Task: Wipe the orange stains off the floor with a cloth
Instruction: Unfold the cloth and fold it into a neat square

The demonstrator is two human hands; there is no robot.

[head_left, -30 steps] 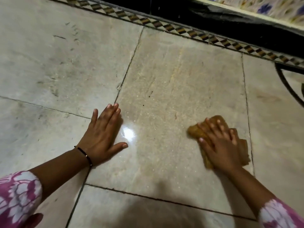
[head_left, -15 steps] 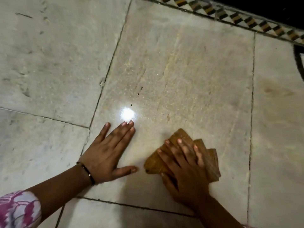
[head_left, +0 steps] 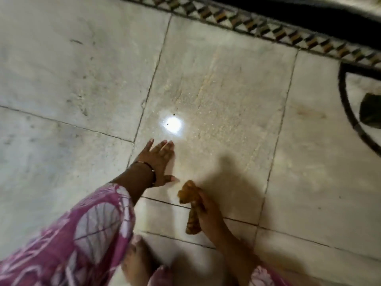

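Note:
My right hand grips the bunched orange-brown cloth just above the floor, near a tile joint. My left hand lies flat on the pale marble tile, fingers spread, holding nothing, a thin bangle at the wrist. A faint orange-brown smear shows on the tile to the right. The picture is blurred by motion.
A patterned black-and-brown border strip runs along the far edge, with a dark band beyond it. A black curved inlay line and a dark shape sit at the right edge. My pink patterned sleeve and a bare foot fill the lower left.
The right hand has lifted off the flat cloth, bunched it in its grip and drawn it back toward me. The view has pulled back and up; the left hand stays flat on the floor.

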